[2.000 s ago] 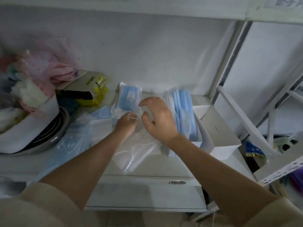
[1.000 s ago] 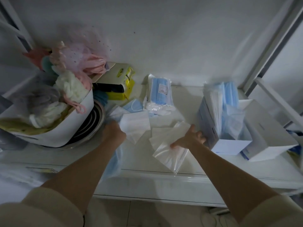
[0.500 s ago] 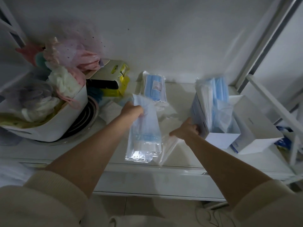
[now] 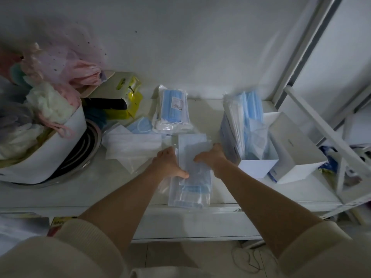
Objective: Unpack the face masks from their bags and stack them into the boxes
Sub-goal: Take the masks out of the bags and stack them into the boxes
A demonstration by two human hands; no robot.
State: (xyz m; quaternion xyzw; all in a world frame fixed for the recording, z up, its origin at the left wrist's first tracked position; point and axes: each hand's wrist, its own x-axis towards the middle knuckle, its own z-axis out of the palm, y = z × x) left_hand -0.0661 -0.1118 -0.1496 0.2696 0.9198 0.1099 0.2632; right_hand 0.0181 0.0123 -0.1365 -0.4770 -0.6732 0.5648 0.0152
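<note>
**Reader:** Head view, looking down. What were the hands doing?

**Describer:** Both hands gripped one clear plastic bag of blue masks (image 4: 192, 169) that lay lengthwise on the white table (image 4: 80, 195), its near end at the front edge. The left hand (image 4: 169, 164) held the bag's left side, thumb pressed across the top of the plastic. The right hand (image 4: 210, 159) held the right side, fingers curled over the bag. Cream sleeves covered the upper arms.

**Reader:** Where were the other masks?

**Describer:** A second sealed bag of masks (image 4: 173, 109) lay further back by the wall, well beyond the hands, with a small label on it. To the left of the hands lay loose white masks (image 4: 130, 147), and one loose blue mask (image 4: 141, 126) sat just behind them.

**Reader:** And the boxes?

**Describer:** An open white box (image 4: 259, 167) stood just to the right of the right hand, with blue and white masks (image 4: 249, 109) standing upright in it and rising above its rim, some crumpled clear plastic among them. A shut white box (image 4: 295, 147) stood touching its right side.

**Reader:** Anything else on the table?

**Describer:** At the far left, a white tub (image 4: 50, 157) heaped with pink and pale fabric sat in a metal bowl (image 4: 94, 141). A yellow carton (image 4: 128, 99) stood behind it against the wall. A white metal frame (image 4: 325, 137) ran down the right side.
</note>
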